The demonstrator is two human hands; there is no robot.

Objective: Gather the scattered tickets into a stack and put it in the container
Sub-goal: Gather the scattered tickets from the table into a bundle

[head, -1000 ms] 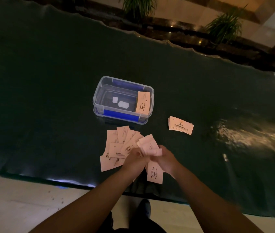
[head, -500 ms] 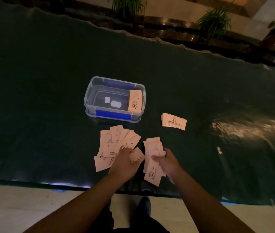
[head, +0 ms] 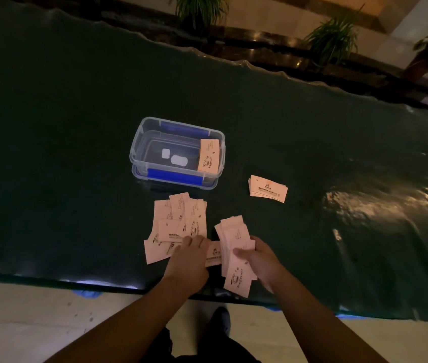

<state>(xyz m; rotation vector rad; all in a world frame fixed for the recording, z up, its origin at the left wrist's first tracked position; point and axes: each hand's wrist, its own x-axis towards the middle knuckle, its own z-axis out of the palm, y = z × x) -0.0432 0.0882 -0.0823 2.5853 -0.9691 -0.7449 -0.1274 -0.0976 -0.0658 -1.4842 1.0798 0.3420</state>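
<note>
Several pale pink tickets (head: 179,224) lie fanned and overlapping on the dark table, just in front of a clear plastic container (head: 139,145) with blue clips. My left hand (head: 190,260) rests on the near edge of that fan, fingers curled on a ticket (head: 214,254). My right hand (head: 258,258) grips a loose stack of tickets (head: 235,255), held roughly upright along its length. One ticket (head: 208,156) leans inside the container at its right end. A neat small stack of tickets (head: 268,189) lies to the right of the container.
The dark green table cover (head: 63,127) is glossy and wrinkled, with its near edge just below my hands. Potted plants (head: 333,40) stand beyond the far edge. Two white labels (head: 175,157) show on the container's floor. My shoe (head: 220,320) is on the pale floor.
My hands have separated: the left went left onto the fanned tickets, the right stayed holding the stack. The fan looks slightly more closed up.
</note>
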